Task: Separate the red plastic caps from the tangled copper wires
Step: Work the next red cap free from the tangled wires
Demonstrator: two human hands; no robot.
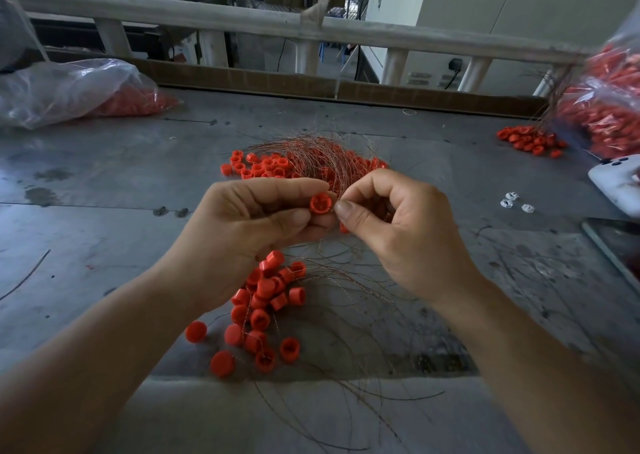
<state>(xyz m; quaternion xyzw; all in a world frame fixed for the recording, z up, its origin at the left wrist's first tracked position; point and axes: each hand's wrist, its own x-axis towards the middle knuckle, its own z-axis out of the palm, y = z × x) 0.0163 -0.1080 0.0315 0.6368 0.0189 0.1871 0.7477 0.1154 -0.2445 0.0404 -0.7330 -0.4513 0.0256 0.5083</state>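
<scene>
My left hand [249, 218] pinches a red plastic cap [319, 204] between thumb and fingers, its open side facing me. My right hand [398, 225] pinches a thin copper wire right beside that cap. Behind the hands lies a tangle of copper wires [325, 155] mixed with red caps [258, 166]. Below the hands a pile of red caps [266, 301] lies on the grey table, with loose copper wires [346, 315] curving through and past it toward the near edge.
A clear bag of red caps [69, 93] lies at the far left. Another bag of red parts [602, 107] stands at the right, a small cap pile [530, 140] beside it. Three white pieces [514, 202], a white device [620, 183] and a dark flat object [620, 245] lie at right.
</scene>
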